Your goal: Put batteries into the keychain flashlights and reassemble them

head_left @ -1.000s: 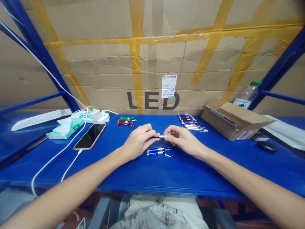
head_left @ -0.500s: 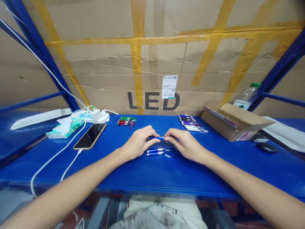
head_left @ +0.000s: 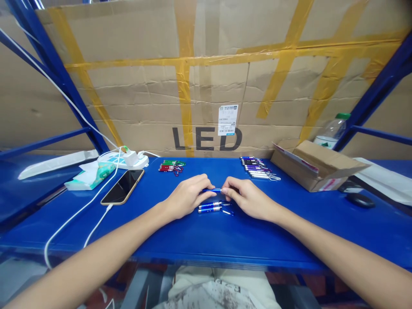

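A small blue flashlight (head_left: 211,190) is gripped at either end by the left hand (head_left: 188,198) and right hand (head_left: 246,197), fingers closed on it, just above the desk (head_left: 199,236), beside two more blue flashlights (head_left: 210,207).

Blue work surface (head_left: 206,240) spanning the full width of the view, glossy enough to catch soft overhead light; behind it, a wall of flattened brown cardboard (head_left: 135,103) crossed by strips of yellow tape (head_left: 184,90), printed with the black letters "LED" (head_left: 206,138) and bearing a small white label (head_left: 228,119); blue metal shelf struts (head_left: 48,60) slanting up at the left edge and matching struts (head_left: 380,92) at the right; a horizontal blue rail (head_left: 41,139) on the left side; a lower blue shelf level (head_left: 22,189) visible at far left; illumination even, without hard shadows; no window in view.
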`<state>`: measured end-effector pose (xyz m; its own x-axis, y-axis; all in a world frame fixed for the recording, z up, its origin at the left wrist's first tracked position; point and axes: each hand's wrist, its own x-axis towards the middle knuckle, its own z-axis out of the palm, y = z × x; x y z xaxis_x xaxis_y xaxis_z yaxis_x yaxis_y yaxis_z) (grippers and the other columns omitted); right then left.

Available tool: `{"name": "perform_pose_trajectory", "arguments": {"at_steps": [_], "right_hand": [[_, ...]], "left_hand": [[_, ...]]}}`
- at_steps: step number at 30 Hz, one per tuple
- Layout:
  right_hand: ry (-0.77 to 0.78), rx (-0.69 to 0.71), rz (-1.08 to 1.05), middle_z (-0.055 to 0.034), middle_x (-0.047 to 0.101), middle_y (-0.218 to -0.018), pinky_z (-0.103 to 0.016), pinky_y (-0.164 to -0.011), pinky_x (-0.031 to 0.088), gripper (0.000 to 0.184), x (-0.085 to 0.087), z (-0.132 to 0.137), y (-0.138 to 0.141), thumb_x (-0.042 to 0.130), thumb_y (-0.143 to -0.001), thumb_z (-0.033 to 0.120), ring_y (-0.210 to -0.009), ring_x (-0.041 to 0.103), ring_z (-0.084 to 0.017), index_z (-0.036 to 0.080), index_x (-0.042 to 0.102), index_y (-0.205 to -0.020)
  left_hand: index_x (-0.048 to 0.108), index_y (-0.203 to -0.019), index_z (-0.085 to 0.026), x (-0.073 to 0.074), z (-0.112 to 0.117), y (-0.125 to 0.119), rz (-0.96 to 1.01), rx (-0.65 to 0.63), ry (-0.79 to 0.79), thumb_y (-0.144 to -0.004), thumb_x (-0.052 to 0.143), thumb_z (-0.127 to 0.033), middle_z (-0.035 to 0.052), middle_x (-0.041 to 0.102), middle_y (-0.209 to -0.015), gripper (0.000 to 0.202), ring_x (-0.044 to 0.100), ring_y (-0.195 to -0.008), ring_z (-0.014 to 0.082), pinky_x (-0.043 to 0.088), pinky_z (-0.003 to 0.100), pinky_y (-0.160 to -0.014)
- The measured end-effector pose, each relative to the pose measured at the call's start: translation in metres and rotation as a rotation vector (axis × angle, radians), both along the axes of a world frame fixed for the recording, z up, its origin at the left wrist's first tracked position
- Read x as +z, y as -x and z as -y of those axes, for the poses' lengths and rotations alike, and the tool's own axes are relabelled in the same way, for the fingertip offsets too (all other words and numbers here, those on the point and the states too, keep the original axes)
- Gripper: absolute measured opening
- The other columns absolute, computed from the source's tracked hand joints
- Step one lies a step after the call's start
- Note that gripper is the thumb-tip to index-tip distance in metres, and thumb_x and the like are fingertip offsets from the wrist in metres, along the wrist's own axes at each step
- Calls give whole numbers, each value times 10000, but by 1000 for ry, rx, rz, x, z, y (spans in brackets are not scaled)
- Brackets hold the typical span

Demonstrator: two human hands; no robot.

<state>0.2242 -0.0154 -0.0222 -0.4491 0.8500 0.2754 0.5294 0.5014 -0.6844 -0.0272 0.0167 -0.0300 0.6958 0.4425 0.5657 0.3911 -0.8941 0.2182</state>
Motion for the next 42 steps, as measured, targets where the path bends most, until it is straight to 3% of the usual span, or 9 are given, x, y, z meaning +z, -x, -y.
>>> {"name": "perform_pose_trajectory", "arguments": {"at_steps": [5, 9, 13, 16, 21, 29, 34, 38, 42], "right_hand": [[3, 1, -20, -8, 711, -795, -301, -711, 486, 286, 1, -3, 0, 494, -1099, 391, -731, 650, -184, 226, 612, -897], [-90, -49, -43, -16, 712, -824, -320, -792, 487, 376, -2, -14, -6, 420, -1134, 405, -791, 663, -193, 226, 612, -864], [-305, -243, 133, -83, 746, -1066, -394, -910, 489, 176, -12, -31, -22, 485, -1085, 277, -995, 668, -266, 219, 650, -1070], [-374, -281, 341, -146, 714, -1232, -458, -998, 477, 236, -22, -40, -32, 518, -1062, 223, -1140, 624, -334, 187, 671, -1238], [-347, -244, 565, -167, 720, -1249, -463, -1002, 459, 282, -24, -43, -35, 532, -1073, 182, -1093, 650, -328, 174, 716, -1286], [-279, -290, 625, -129, 728, -1061, -381, -883, 439, 143, -15, -38, -31, 569, -1043, 118, -973, 626, -300, 182, 676, -974], [-269, -275, 604, -157, 695, -1077, -387, -863, 446, 186, -18, -35, -29, 477, -1035, 68, -959, 608, -298, 184, 597, -954], [-239, -286, 484, -113, 686, -970, -373, -797, 441, 184, -15, -32, -26, 411, -1081, 131, -864, 605, -272, 214, 530, -969], [-144, -281, 380, -84, 696, -928, -353, -762, 458, 144, -13, -31, -24, 386, -1108, 178, -840, 646, -257, 201, 528, -1118]], "left_hand": [[700, -1060, -166, 0, -2, -3, 47, 11, 91, -1094, 618, -355, 44, 661, -936, 208, 650, -865, 192, 509, 302, -793], [726, -1083, -189, 0, -5, -5, 83, 65, 210, -1063, 674, -364, 35, 701, -964, 184, 662, -853, 186, 513, 301, -795], [724, -1084, -199, -1, -9, -4, 41, 103, 251, -1029, 726, -330, 33, 718, -1005, 142, 669, -910, 203, 503, 318, -825], [715, -1077, -203, -2, -11, -2, 32, 149, 254, -1010, 751, -328, 25, 712, -993, 146, 663, -925, 212, 495, 326, -827], [713, -1094, -201, 0, -10, -2, 20, 174, 264, -1037, 711, -365, 35, 726, -1031, 173, 667, -948, 221, 504, 342, -861], [728, -1113, -204, 2, -8, -3, 4, 168, 237, -1102, 584, -395, 59, 734, -1052, 240, 681, -980, 238, 518, 363, -893], [732, -1113, -202, 2, -8, -3, 5, 173, 227, -1097, 597, -378, 54, 721, -1034, 222, 670, -973, 235, 514, 363, -887], [732, -1119, -206, 2, -8, -3, 6, 168, 229, -1099, 593, -383, 53, 715, -1028, 225, 664, -968, 232, 513, 364, -887], [730, -1121, -207, 1, -9, -3, 8, 170, 228, -1093, 608, -370, 48, 709, -1018, 205, 659, -961, 230, 510, 359, -880]]}}
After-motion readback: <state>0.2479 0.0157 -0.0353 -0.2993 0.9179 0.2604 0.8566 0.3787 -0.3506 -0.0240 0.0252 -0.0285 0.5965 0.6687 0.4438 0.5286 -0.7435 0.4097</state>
